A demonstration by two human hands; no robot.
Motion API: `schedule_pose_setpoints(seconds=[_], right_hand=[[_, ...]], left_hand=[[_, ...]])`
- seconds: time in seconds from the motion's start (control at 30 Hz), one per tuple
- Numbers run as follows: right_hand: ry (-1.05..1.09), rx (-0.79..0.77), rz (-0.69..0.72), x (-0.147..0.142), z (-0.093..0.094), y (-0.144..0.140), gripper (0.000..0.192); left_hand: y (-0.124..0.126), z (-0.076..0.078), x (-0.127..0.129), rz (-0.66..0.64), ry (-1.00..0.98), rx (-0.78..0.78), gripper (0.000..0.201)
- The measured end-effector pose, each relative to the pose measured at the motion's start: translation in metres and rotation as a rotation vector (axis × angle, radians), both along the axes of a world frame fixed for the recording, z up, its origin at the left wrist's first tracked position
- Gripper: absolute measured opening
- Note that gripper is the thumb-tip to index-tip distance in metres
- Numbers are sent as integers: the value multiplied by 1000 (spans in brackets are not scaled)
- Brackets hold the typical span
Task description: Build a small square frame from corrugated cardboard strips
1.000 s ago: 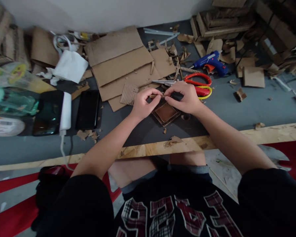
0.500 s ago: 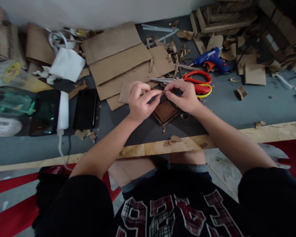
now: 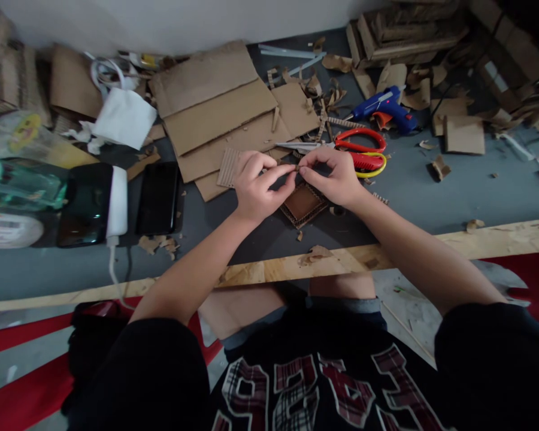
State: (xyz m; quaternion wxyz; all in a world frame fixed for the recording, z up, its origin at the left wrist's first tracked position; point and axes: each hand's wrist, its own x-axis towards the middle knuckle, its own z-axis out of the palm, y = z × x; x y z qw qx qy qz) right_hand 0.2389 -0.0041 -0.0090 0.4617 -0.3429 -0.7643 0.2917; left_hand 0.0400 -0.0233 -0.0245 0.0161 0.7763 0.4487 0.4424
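Observation:
Over the middle of the table my left hand (image 3: pixel 261 187) and my right hand (image 3: pixel 331 173) meet, thumbs and forefingers pinched on a small cardboard piece (image 3: pixel 297 169). Most of that piece is hidden by the fingertips. Just below them a square cardboard tray (image 3: pixel 303 206) with a corrugated rim lies with one corner toward me. Beyond my right hand are scissors (image 3: pixel 360 140) with red handles, and a red and yellow handle (image 3: pixel 372 164) lies beside them. A ribbed cardboard scrap (image 3: pixel 227 168) rests against my left hand's far side.
Stacked cardboard sheets (image 3: pixel 215 96) lie behind my left hand. A blue glue gun (image 3: pixel 384 109) rests at the back right among torn scraps. To the left are a black phone (image 3: pixel 158 197), a white power adapter (image 3: pixel 117 203) and bottles. The wooden table edge (image 3: pixel 269 270) runs in front.
Both hands keep the same pinch with hardly any movement. The view has shifted very slightly, and nothing has been picked up or let go.

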Motion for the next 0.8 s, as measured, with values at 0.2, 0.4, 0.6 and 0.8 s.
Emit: schedule_pose_setpoints(seconds=[0.2, 0.4, 0.6, 0.8], right_hand=[[19, -10, 3, -2, -2, -1, 15], [-3, 42, -2, -2, -3, -1, 13], [-65, 60, -17, -2, -2, -2, 13], [-78, 62, -25, -3, 0, -3, 13]], left_hand=[[0, 2, 3, 73, 90, 179, 15], [0, 2, 4, 114, 127, 172, 15], [-1, 1, 5, 106, 103, 113, 13], [-1, 0, 6, 99, 86, 65, 10]])
